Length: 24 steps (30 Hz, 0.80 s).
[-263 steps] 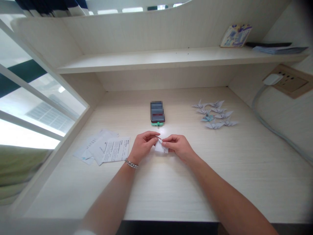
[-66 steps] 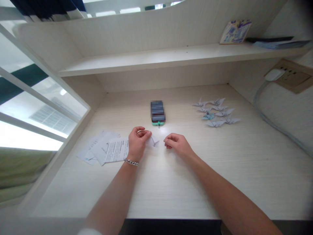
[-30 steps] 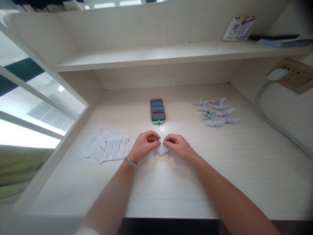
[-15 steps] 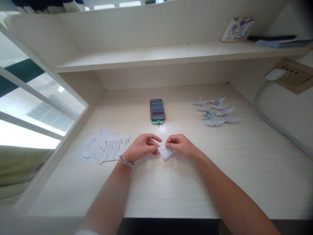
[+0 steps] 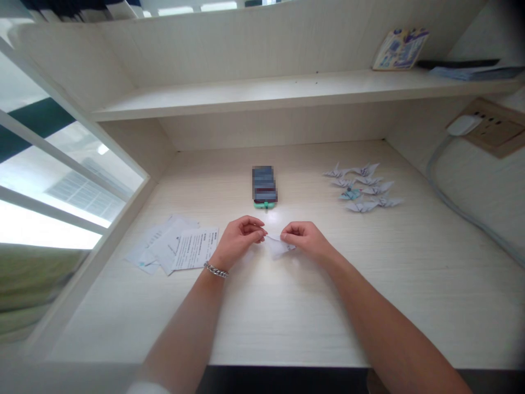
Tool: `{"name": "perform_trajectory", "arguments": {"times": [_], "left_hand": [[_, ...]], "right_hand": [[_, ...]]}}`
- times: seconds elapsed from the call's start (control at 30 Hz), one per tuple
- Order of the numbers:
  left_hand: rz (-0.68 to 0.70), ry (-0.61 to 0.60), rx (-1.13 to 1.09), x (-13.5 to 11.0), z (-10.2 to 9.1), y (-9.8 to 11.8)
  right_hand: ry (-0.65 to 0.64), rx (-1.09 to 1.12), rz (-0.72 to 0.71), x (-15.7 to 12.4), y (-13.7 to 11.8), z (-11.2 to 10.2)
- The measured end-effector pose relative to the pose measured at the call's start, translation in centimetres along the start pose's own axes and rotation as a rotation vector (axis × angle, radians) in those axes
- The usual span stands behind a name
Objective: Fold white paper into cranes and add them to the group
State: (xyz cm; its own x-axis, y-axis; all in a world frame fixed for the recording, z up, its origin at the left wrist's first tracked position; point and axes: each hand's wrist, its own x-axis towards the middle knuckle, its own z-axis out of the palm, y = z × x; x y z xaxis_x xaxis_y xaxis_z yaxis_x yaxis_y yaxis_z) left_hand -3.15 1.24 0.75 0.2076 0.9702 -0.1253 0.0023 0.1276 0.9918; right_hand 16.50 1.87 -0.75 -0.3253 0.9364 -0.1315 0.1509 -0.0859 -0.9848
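A small folded piece of white paper (image 5: 275, 247) is between my two hands, just above or on the desk. My left hand (image 5: 243, 236), with a chain bracelet on its wrist, pinches the paper's left corner between thumb and fingertips. On the other side, my right hand (image 5: 302, 236) grips the right part of the paper between thumb and curled fingers. Some dark print shows on the paper near the right fingers. Several folded paper cranes (image 5: 369, 189) stand in a group at the right rear, one of them bluish.
Loose printed sheets (image 5: 192, 249) lie to the left. A phone (image 5: 264, 184) with a green lower edge lies behind my hands. Above runs a shelf (image 5: 229, 98) bearing a small colourful box (image 5: 401, 49). A cable from a wall socket (image 5: 492, 127) hangs at the right.
Both hands have risen slightly away from me, and the left one has turned a little. The paper between them has tilted, its lower point now looking flatter.
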Motion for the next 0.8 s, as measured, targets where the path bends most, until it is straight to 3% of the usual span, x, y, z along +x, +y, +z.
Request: {"name": "perform_trajectory", "arguments": {"times": [0.1,0.2,0.27,0.33,0.53,0.67,0.8], "left_hand": [[0.004,0.136,-0.047,0.2,0.2,-0.4],[-0.008,0.047,-0.074,0.0,1.7,-0.7],[0.016,0.002,-0.041,-0.2,2.9,-0.8],[0.021,0.051,-0.006,-0.3,3.5,-0.9],[0.035,0.158,-0.145,0.0,2.9,-1.1],[-0.012,0.107,-0.153,-0.1,2.5,-1.2],[-0.033,0.044,-0.104,-0.1,2.7,-1.3]], "right_hand": [[0.149,0.098,0.005,0.1,-0.1,0.4],[0.262,0.259,0.026,0.2,0.1,1.2],[0.263,0.379,0.041,0.2,0.3,1.8],[0.253,0.432,0.051,0.2,0.4,2.4],[0.236,0.284,0.039,0.0,0.1,2.7],[0.174,0.319,0.012,0.1,-0.1,1.9],[0.204,0.335,0.013,0.2,0.0,1.1]]}}
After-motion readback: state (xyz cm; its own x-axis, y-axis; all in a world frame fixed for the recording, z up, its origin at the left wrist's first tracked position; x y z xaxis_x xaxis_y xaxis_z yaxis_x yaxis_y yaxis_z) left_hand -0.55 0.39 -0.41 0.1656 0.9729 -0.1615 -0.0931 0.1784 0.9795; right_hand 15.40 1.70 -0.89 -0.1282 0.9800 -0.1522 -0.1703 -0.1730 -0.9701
